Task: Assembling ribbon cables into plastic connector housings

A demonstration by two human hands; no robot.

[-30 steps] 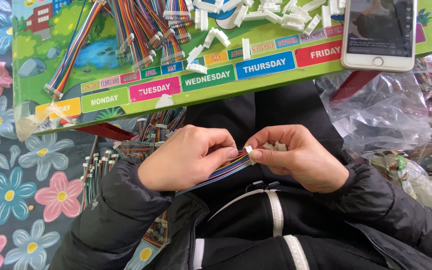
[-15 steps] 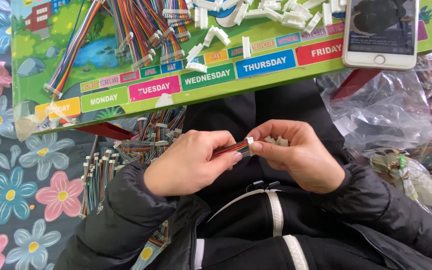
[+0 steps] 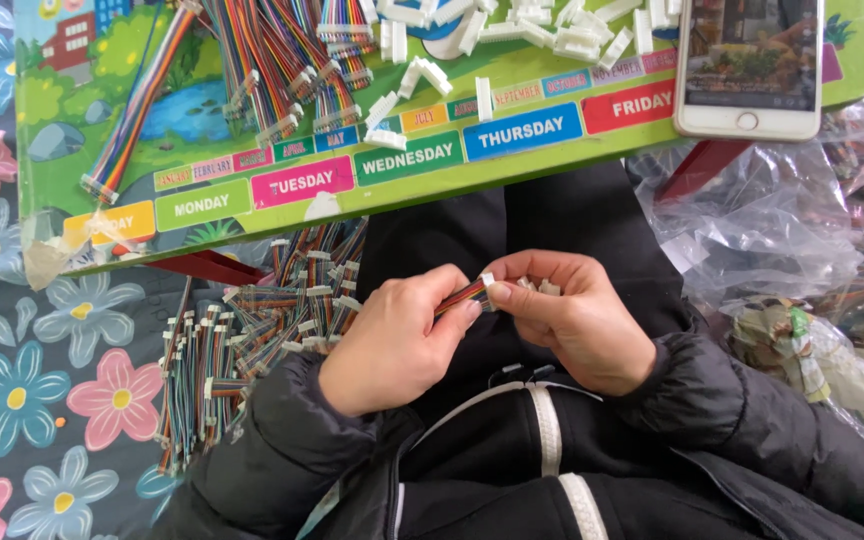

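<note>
1. Left hand [image 3: 392, 340] pinches the short multicoloured ribbon cable [image 3: 460, 294] over the lap; right hand [image 3: 567, 325] grips the small white plastic connector [image 3: 489, 280] at its tip.
2. Probably best to keep the wires flat and square to the housing, pushing evenly.
3. Fingers hide the pins, so can't tell if it's seated.

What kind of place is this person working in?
Probably a home set up for piecework: a child's picture table, a flowered floor mat, and heaps of rainbow ribbon cables with white plastic connectors.
</note>
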